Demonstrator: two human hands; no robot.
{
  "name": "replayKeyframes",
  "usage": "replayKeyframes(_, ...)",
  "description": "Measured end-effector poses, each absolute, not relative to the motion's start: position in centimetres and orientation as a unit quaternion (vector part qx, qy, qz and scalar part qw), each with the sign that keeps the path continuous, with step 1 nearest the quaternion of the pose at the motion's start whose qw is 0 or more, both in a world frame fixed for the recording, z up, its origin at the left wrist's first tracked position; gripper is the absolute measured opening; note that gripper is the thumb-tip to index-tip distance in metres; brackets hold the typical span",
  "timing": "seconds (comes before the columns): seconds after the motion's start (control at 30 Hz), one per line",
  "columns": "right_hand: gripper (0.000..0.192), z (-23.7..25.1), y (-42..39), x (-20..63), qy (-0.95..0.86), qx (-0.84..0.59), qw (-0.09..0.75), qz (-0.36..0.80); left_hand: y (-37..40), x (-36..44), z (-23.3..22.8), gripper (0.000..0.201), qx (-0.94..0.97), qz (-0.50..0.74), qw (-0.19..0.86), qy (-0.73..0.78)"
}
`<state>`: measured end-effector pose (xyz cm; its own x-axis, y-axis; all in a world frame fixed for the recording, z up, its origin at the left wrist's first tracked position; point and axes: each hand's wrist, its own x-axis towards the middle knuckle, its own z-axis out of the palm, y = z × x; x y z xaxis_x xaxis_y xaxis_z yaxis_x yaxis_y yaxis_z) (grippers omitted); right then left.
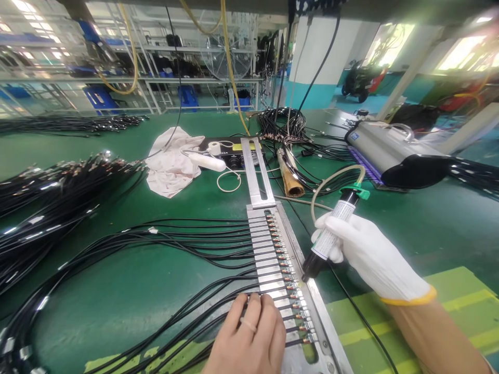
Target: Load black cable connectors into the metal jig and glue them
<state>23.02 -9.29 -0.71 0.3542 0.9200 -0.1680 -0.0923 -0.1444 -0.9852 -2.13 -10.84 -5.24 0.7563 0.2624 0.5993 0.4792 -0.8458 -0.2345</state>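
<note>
A white glove covers my right hand (353, 244), which is closed round a dispensing syringe (333, 226) with a black barrel, a white label and a green cap joined to a hose. The syringe slants down, its dark tip beside the row of cable-end connectors (290, 285) in a metal fixture (268, 267). Whether the tip touches them I cannot tell. My bare left hand (251, 332), wearing a ring, lies over the fixture's near part and some black cables (218, 254), fingers extended and side by side. Those cables run leftward from the slots.
Bundles of black cables (50, 208) lie at left. A white cloth (171, 161) and a black box (234, 148) are behind the fixture. Beyond the syringe stand a brown tube (290, 176) and a silver machine (393, 148) with violet light. Yellow-green tape (448, 306) covers the near right.
</note>
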Motion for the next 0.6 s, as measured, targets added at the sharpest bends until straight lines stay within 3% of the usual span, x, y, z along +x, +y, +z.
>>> replayKeyframes(0.6,0.041,-0.76,-9.33,23.03,-0.347,-0.617,0.546,0.448,-10.95,-2.13,-5.36,0.044,-0.918,-0.28,0.197,-0.202)
